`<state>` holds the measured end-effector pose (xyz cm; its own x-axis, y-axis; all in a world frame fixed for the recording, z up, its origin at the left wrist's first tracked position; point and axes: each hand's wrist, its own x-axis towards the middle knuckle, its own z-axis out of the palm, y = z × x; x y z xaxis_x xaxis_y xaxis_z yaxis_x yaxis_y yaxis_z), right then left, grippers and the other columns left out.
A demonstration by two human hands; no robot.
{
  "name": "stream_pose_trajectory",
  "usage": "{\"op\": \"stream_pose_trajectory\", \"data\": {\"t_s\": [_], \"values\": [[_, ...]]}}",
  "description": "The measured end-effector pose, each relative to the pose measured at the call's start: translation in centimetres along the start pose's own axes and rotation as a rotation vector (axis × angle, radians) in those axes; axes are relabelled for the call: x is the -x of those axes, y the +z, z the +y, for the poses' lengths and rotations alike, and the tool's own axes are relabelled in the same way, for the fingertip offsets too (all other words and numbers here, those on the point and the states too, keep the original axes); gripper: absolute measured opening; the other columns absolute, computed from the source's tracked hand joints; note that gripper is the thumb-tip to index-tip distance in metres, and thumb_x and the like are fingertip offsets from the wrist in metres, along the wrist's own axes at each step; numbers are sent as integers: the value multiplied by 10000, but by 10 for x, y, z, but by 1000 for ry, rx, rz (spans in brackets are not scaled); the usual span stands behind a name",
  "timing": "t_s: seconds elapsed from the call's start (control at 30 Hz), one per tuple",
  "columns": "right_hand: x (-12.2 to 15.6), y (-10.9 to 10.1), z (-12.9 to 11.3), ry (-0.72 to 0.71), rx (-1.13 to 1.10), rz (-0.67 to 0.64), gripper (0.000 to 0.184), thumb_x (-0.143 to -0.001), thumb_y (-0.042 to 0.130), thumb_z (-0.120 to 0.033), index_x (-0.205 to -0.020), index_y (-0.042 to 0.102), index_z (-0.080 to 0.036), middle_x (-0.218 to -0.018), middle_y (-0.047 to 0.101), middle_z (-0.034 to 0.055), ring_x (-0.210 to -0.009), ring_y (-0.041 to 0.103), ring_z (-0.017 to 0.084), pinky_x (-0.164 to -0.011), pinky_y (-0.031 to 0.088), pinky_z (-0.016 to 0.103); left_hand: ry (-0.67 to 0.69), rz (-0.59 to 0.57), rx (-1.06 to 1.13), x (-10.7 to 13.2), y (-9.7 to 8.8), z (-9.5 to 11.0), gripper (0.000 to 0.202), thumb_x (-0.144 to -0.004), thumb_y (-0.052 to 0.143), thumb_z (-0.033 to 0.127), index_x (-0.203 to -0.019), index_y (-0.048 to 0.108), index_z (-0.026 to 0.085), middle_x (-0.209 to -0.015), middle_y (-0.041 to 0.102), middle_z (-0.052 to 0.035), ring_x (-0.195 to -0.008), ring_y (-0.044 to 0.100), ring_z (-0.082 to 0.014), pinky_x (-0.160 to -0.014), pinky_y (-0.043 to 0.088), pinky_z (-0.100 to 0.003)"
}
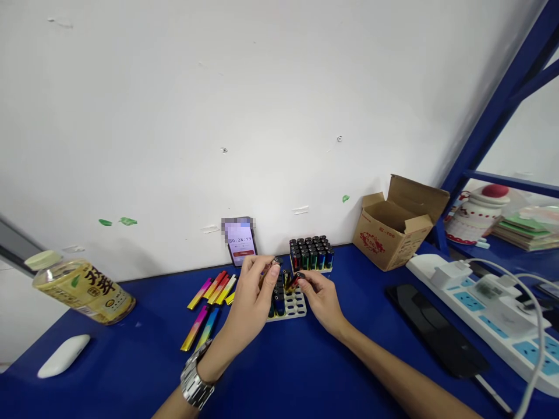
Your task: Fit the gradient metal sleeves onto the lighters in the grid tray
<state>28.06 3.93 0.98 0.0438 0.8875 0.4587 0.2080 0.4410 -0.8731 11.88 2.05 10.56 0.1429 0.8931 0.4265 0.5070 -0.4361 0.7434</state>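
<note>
Blue tabletop (131, 361) holds a white perforated tray (293, 306) of upright dark cylinders (279, 302). Above it the two hands are apart: the left hand (253, 294) pinches a small dark piece (276, 262), the right hand (318, 299) clamps a tilted red-and-black cylinder (293, 281) just above the tray.

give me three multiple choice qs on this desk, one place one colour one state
1. Where is the phone?
A) leaning against the wall
B) on the power strip
C) inside the cardboard box

2. What colour is the tabletop?
A) white
B) green
C) blue

3. How full is the white tray under the left hand and right hand?
A) every hole filled
B) partly filled
C) nothing in it

Answers:
1. A, it stands propped at the foot of the wall.
2. C, blue surface shows around the objects.
3. B, upright black-topped cylinders stand in some holes while others show bare.
</note>
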Motion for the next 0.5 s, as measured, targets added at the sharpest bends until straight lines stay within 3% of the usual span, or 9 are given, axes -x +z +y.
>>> {"op": "stream_pose_trajectory", "data": {"t_s": [0.1,0.27,0.4,0.5], "values": [[0,-1,-4,-38,63,-29,234,-902,489,-276,-909,694,-164,-728,664,49,-633,604,178,-619,483,287,60,14,-40,-1,-1,-3,246,-922,424,362,-967,599,195,-905,576,-45,-880,532,-180,-786,424,-296],[-2,-4,-5,-238,275,-37,275,-923,396,-169,-903,670,-159,-727,640,65,-651,600,181,-606,488,275,51,-37,-44,1,3,-5,244,-924,440,321,-1097,573,212,-991,610,-48,-901,564,-171,-811,444,-298],[-5,-8,-1,-285,442,-178,263,-946,387,-170,-978,648,-170,-793,631,79,-703,602,183,-645,507,278,92,-75,-73,3,10,-11,228,-928,450,307,-1106,569,228,-990,631,-40,-903,595,-168,-782,474,-288],[-6,-9,4,-294,543,-281,272,-940,394,-166,-1036,648,-165,-829,622,94,-758,601,205,-689,517,317,238,-70,-169,4,15,-17,182,-927,461,258,-1059,574,206,-998,649,-51,-947,591,-175,-807,465,-301]]}}
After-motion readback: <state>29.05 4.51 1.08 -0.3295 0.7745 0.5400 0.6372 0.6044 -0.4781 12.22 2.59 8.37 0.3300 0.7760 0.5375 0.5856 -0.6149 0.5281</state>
